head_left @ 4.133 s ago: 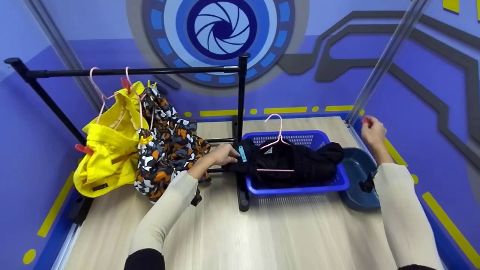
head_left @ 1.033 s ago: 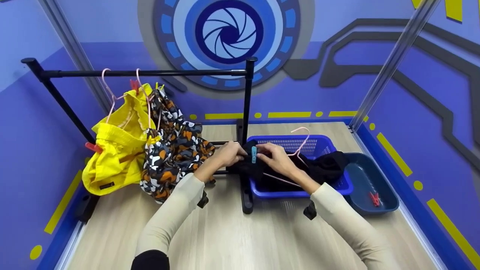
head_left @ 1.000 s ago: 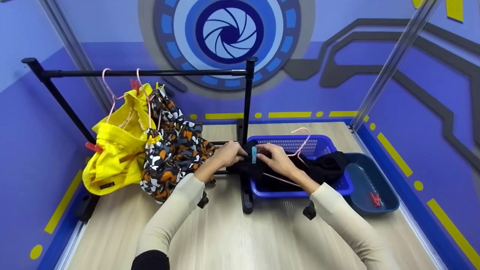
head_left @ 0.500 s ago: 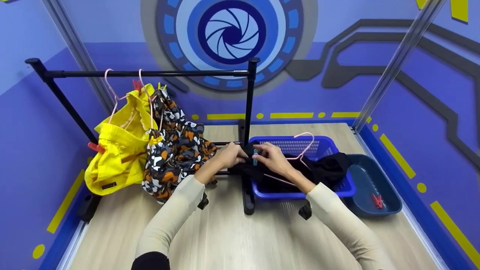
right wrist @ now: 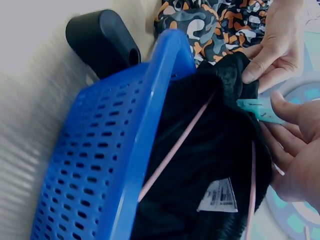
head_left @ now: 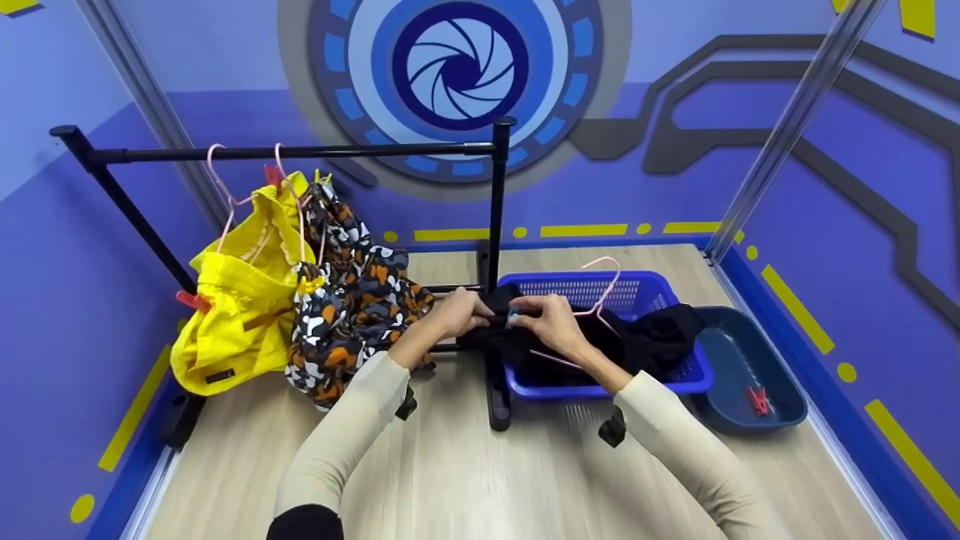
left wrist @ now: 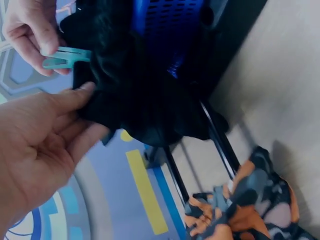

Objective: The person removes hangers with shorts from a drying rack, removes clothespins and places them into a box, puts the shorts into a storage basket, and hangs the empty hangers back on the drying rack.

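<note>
Black garment (head_left: 660, 337) lies bunched over the blue basket, its left end pulled out past the rim. A pink hanger (head_left: 604, 296) sits inside its opening, hook up. My left hand (head_left: 459, 311) pinches the waist edge of the garment at that left end. Close beside it, my right hand (head_left: 551, 322) pinches a teal clothespin (right wrist: 260, 109) between thumb and fingers. In the left wrist view the clothespin (left wrist: 67, 57) has its tip at the cloth's edge; whether it is clamped on I cannot tell. A white label (right wrist: 218, 196) shows inside the garment.
The blue basket (head_left: 600, 392) stands right of a black rack (head_left: 337, 151). Yellow shorts (head_left: 247, 330) and camouflage shorts (head_left: 360, 300) hang there on pink hangers. At right, a dark blue tray (head_left: 731, 345) contains a red clothespin (head_left: 757, 401).
My right hand has come from the far right, where it held a red clothespin, to the teal one. A red clothespin now lies in the tray. The teal clothespin has turned at the cloth.
</note>
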The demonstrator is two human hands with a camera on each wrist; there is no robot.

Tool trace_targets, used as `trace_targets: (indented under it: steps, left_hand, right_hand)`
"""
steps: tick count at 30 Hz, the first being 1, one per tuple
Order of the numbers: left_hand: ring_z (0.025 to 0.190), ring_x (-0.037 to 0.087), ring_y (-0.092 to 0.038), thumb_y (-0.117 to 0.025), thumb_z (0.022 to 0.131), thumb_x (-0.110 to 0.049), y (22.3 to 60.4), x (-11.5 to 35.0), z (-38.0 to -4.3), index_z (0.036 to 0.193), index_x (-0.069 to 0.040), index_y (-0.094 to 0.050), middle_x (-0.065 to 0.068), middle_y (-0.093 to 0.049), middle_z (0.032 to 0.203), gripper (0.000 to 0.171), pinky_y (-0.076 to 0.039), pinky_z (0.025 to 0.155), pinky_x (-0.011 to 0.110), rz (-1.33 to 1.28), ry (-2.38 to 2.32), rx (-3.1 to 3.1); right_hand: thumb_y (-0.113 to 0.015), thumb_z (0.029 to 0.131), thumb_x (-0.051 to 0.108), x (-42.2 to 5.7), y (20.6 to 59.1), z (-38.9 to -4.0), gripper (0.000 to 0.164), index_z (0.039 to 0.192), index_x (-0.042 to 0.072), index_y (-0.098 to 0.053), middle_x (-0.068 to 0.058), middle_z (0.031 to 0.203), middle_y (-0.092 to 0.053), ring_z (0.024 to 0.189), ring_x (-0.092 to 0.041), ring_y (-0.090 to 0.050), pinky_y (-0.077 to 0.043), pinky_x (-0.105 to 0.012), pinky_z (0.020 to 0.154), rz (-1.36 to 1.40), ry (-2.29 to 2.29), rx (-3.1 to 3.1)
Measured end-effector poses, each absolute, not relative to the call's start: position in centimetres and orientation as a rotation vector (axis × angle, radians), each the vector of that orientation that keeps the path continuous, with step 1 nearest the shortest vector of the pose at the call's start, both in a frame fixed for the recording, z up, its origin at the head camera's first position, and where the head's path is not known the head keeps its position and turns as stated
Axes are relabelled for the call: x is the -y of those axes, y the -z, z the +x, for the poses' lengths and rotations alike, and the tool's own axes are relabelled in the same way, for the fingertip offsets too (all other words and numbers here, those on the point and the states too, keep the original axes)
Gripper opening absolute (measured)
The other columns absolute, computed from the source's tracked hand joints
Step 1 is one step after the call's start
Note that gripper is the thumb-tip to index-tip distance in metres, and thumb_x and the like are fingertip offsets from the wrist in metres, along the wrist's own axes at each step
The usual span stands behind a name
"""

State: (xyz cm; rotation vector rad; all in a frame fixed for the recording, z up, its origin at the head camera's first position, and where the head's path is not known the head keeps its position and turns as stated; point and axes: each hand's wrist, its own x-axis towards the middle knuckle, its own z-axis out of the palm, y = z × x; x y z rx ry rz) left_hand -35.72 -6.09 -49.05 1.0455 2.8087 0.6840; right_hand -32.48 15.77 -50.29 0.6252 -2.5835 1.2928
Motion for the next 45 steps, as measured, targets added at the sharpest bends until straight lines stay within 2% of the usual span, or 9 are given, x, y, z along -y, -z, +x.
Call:
trace_targets:
  steps: [8, 14, 18, 21, 24, 27, 33, 39, 45]
  left_hand:
    - [0.099, 0.026, -0.075, -0.071, 0.095, -0.011, 49.6, 6.4, -35.4, 0.113, -0.004, -0.077, 0.014, -0.076, 0.111, 0.021, -0.061, 0.084, 0.040, 1.098, -0.763, -2.819]
    - [0.100, 0.025, -0.075, -0.073, 0.094, -0.013, 49.7, 6.6, -35.4, 0.113, -0.007, -0.078, 0.011, -0.077, 0.111, 0.021, -0.061, 0.085, 0.039, 1.051, -0.766, -2.846]
    - [0.099, 0.025, -0.075, -0.074, 0.093, -0.012, 49.7, 6.7, -35.4, 0.111, -0.007, -0.079, 0.010, -0.077, 0.110, 0.020, -0.061, 0.085, 0.039, 1.063, -0.772, -2.845]
    - [0.100, 0.025, -0.075, -0.074, 0.092, -0.013, 49.7, 6.6, -35.4, 0.111, -0.007, -0.079, 0.010, -0.077, 0.110, 0.020, -0.061, 0.083, 0.039, 1.055, -0.768, -2.845]
    - [0.100, 0.024, -0.075, -0.074, 0.093, -0.015, 49.8, 6.5, -35.3, 0.112, -0.009, -0.079, 0.010, -0.077, 0.111, 0.021, -0.060, 0.078, 0.037, 1.028, -0.748, -2.854]
    - [0.098, 0.023, -0.074, -0.074, 0.094, -0.017, 49.8, 6.4, -35.3, 0.114, -0.011, -0.079, 0.008, -0.077, 0.113, 0.022, -0.056, 0.071, 0.032, 0.996, -0.727, -2.868]
    - [0.099, 0.023, -0.074, -0.073, 0.094, -0.016, 49.7, 6.6, -35.3, 0.114, -0.012, -0.078, 0.009, -0.076, 0.114, 0.022, -0.058, 0.073, 0.034, 0.973, -0.723, -2.869]
    - [0.103, 0.026, -0.074, -0.073, 0.093, -0.014, 49.7, 6.8, -35.4, 0.112, -0.009, -0.079, 0.010, -0.077, 0.112, 0.021, -0.060, 0.085, 0.039, 1.043, -0.743, -2.870]
    - [0.111, 0.028, -0.072, -0.074, 0.092, -0.014, 49.9, 6.8, -35.3, 0.112, -0.008, -0.079, 0.010, -0.077, 0.112, 0.021, -0.059, 0.093, 0.040, 1.070, -0.739, -2.861]
  right_hand:
    - [-0.081, 0.085, 0.009, -15.5, 51.1, -32.6, 0.023, 0.105, -0.003, -0.078, -0.015, 0.101, -0.079, 0.097, -0.024, -0.074, -0.056, -0.028, 0.086, 0.490, -1.412, 2.520]
    - [-0.085, 0.082, 0.009, -15.5, 50.9, -32.8, 0.022, 0.101, 0.000, -0.081, -0.015, 0.103, -0.078, 0.097, -0.011, -0.072, -0.051, -0.013, 0.084, 0.334, -1.608, 2.482]
    - [-0.083, 0.083, 0.006, -15.9, 50.3, -33.0, 0.025, 0.106, -0.003, -0.078, -0.019, 0.107, -0.076, 0.093, 0.000, -0.069, -0.051, -0.010, 0.082, 0.222, -1.833, 2.405]
    - [-0.080, 0.086, 0.004, -16.3, 49.2, -32.7, 0.028, 0.111, -0.008, -0.075, -0.023, 0.107, -0.075, 0.087, -0.002, -0.069, -0.052, -0.009, 0.075, 0.237, -1.838, 2.421]
    - [-0.075, 0.091, 0.005, -17.0, 48.4, -32.2, 0.029, 0.117, -0.008, -0.072, -0.025, 0.104, -0.076, 0.081, -0.011, -0.070, -0.052, -0.013, 0.062, 0.303, -1.706, 2.510]
    - [-0.068, 0.096, 0.005, -17.9, 47.9, -32.1, 0.030, 0.123, -0.009, -0.067, -0.025, 0.101, -0.074, 0.077, -0.024, -0.071, -0.057, -0.023, 0.061, 0.373, -1.525, 2.559]
    - [-0.056, 0.102, 0.004, -19.7, 46.5, -31.7, 0.034, 0.133, -0.011, -0.058, -0.029, 0.115, -0.066, 0.098, -0.040, -0.067, -0.054, -0.052, 0.096, 0.491, -1.211, 2.536]
    - [-0.057, 0.101, 0.001, -21.8, 45.4, -31.8, 0.037, 0.136, -0.011, -0.056, -0.029, 0.113, -0.064, 0.089, -0.037, -0.067, -0.056, -0.052, 0.088, 0.549, -1.093, 2.485]
    - [-0.052, 0.096, -0.013, -24.7, 44.4, -32.3, 0.044, 0.140, -0.014, -0.051, -0.033, 0.119, -0.062, 0.104, -0.044, -0.065, -0.055, -0.054, 0.094, 0.533, -1.052, 2.466]
